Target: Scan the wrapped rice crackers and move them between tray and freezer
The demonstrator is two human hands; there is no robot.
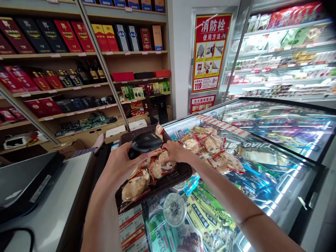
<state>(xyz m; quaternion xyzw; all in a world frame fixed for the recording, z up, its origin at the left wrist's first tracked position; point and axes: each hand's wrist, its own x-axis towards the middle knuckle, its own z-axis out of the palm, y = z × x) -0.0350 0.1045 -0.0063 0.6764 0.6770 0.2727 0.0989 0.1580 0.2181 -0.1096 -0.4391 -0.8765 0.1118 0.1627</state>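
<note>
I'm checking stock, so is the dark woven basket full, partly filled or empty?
Partly filled: wrapped round snacks lie in the basket, while bare dark weave shows at its near right corner.

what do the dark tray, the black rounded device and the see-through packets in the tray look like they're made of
Dark tray: woven plastic or wicker, slightly glossy; the weave shows, but the fibre is unclear.
Black rounded device: probably hard moulded plastic, smooth with a soft sheen on its curved top.
See-through packets: likely thin plastic film, shiny and crinkled, with red edging.
</note>
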